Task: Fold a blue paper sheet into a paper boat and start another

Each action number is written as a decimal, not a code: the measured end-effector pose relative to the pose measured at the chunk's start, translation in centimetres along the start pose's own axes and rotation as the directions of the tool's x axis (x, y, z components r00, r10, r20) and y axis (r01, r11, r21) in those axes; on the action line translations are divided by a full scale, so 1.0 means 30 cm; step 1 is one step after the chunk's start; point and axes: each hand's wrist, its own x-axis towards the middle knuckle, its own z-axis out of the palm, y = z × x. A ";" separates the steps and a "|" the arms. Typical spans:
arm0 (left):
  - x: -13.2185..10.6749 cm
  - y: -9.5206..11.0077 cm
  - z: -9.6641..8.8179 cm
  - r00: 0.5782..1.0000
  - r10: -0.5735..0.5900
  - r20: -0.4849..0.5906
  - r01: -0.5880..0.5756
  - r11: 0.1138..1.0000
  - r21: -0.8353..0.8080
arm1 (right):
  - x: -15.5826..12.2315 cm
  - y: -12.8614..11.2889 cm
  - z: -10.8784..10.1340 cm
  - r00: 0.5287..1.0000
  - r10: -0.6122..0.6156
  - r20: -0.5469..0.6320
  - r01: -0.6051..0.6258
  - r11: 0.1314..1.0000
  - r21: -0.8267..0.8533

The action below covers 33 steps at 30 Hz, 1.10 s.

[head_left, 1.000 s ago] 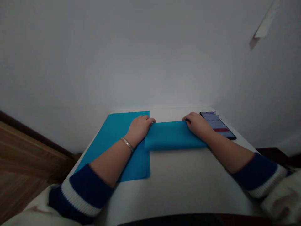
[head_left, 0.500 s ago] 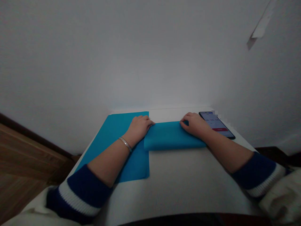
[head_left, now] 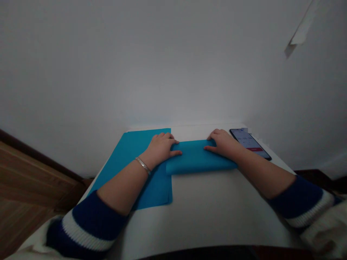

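A folded blue sheet (head_left: 199, 159) lies across the far middle of a white table (head_left: 206, 213). My left hand (head_left: 160, 147) rests on its left end, fingers curled over the far edge and thumb lying on top. At the sheet's right end my right hand (head_left: 223, 142) holds the far edge in the same way, thumb pointing inward. A flat stack of blue paper (head_left: 135, 159) lies under my left wrist, which wears a silver bracelet (head_left: 143, 165).
A phone (head_left: 249, 143) with a lit screen lies at the table's far right corner, just beyond my right hand. A white wall rises behind the table. Wooden floor (head_left: 24, 187) shows to the left.
Both thumbs have slid inward onto the top of the folded sheet. The hands have otherwise stayed at its two ends, and the sheet has not moved.
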 end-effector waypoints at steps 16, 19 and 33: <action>0.001 0.042 -0.006 0.972 0.233 0.043 -0.219 0.953 -0.212 | -0.016 -0.080 -0.032 0.990 -0.064 0.124 0.048 0.991 0.127; -0.006 0.061 -0.015 0.977 0.208 0.042 -0.198 0.963 -0.182 | -0.027 -0.105 -0.037 0.995 -0.047 0.090 0.038 0.994 0.102; -0.036 0.129 -0.044 0.996 0.089 -0.021 -0.091 0.988 -0.123 | -0.069 -0.145 -0.043 0.998 -0.069 0.013 0.069 0.998 0.003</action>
